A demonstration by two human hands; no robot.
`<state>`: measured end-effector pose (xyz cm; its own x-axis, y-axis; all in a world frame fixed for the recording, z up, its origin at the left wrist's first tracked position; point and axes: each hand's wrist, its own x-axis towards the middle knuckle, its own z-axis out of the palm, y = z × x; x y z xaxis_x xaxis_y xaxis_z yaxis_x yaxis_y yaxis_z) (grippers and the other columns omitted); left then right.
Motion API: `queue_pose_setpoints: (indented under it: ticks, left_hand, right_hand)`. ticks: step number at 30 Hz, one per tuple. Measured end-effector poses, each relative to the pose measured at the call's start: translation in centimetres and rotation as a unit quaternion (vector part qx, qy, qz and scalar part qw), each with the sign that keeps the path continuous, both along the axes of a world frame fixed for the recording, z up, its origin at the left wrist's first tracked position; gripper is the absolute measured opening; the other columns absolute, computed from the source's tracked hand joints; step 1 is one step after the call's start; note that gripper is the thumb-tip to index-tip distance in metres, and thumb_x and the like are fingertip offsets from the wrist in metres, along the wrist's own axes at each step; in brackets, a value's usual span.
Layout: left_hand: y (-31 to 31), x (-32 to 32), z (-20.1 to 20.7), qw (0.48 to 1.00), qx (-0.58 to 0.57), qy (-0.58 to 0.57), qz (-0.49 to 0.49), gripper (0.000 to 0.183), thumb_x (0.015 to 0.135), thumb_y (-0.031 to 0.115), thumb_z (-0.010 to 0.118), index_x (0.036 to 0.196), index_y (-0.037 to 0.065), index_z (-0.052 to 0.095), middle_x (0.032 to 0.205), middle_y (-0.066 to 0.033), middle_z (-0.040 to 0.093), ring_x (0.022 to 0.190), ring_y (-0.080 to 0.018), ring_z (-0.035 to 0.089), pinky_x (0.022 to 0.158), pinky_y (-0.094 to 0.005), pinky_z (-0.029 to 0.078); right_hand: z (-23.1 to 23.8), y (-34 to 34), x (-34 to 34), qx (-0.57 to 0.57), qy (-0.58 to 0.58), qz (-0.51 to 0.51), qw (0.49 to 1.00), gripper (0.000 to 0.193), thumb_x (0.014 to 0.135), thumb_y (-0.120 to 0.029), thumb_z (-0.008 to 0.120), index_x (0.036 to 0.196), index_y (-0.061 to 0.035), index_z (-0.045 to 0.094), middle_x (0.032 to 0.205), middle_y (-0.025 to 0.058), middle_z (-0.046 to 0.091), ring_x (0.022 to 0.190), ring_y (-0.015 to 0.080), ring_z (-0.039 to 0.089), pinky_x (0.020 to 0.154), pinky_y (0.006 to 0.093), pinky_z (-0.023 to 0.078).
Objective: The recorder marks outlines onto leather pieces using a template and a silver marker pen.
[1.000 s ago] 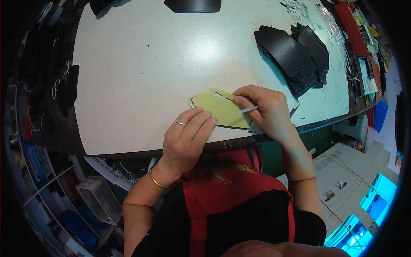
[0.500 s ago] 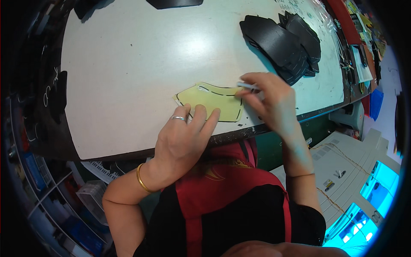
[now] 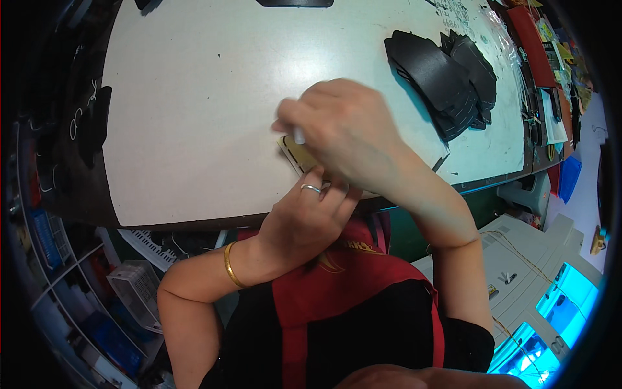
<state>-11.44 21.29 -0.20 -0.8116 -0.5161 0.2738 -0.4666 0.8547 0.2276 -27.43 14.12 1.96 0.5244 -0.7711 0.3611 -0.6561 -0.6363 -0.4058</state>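
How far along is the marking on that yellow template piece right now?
Done: I cannot tell how much outline is drawn; no finished line shows. In hand: the left hand presses the yellow template flat on the white table, while the right hand holds a silver pen at its upper left edge, covering most of it. Left, seemingly: the stack of black pieces lies untouched at the table's far right.

Right hand [image 3: 346, 133] covers most of the yellow-green template [image 3: 297, 153]; its outline cannot be told. Pen [image 3: 299, 136] mostly concealed in the grip. Black piece [image 3: 295, 2] cut off at top edge.
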Motion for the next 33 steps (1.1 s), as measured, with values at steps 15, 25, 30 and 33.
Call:
queue_pose_setpoints:
  ticks: [15,25,30,33]
  left_hand:
    - [-0.5,-0.2,-0.7,0.991,-0.126,-0.041,0.019,0.039,0.084,0.015,0.065,0.123,0.015,0.07,0.123,-0.0074,0.068,0.088,-0.026,0.065,0.074,-0.0253,0.054]
    - [-2.3,-0.6,0.1,0.997,-0.069,-0.018,-0.005,0.03,0.079,0.007,0.068,0.107,0.012,0.074,0.115,-0.0033,0.072,0.073,-0.0158,0.06,0.054,-0.024,0.051]
    - [-6.9,-1.2,0.3,0.992,-0.015,0.035,-0.124,0.017,0.077,0.01,0.07,0.093,0.008,0.068,0.093,-0.0062,0.067,0.073,-0.0187,0.063,0.054,-0.0301,0.052]
    - [-17.3,-1.9,-0.5,0.972,-0.19,0.123,-0.067,0.013,0.086,0.012,0.069,0.097,0.005,0.065,0.088,-0.0105,0.065,0.075,-0.0281,0.065,0.066,-0.0404,0.056]
  right_hand:
    - [1.0,9.3,-5.9,-0.007,-0.008,-0.112,0.994,0.019,0.08,-0.013,0.081,0.079,-0.0071,0.063,0.075,0.0094,0.066,0.07,0.0297,0.067,0.068,0.0396,0.055]
    - [0.4,4.5,-6.4,0.235,0.002,-0.213,0.948,0.019,0.094,-0.022,0.066,0.102,-0.0053,0.069,0.098,0.0132,0.07,0.09,0.0351,0.069,0.078,0.045,0.056]
    - [1.2,4.5,-8.5,0.203,-0.064,-0.15,0.966,0.02,0.086,-0.02,0.077,0.099,-0.0061,0.07,0.091,0.0116,0.068,0.085,0.0336,0.069,0.075,0.0425,0.056]
    - [2.7,2.5,-12.5,0.102,-0.162,-0.343,0.92,0.009,0.088,-0.007,0.074,0.095,-0.0022,0.073,0.086,0.0119,0.071,0.08,0.0228,0.071,0.071,0.036,0.056]
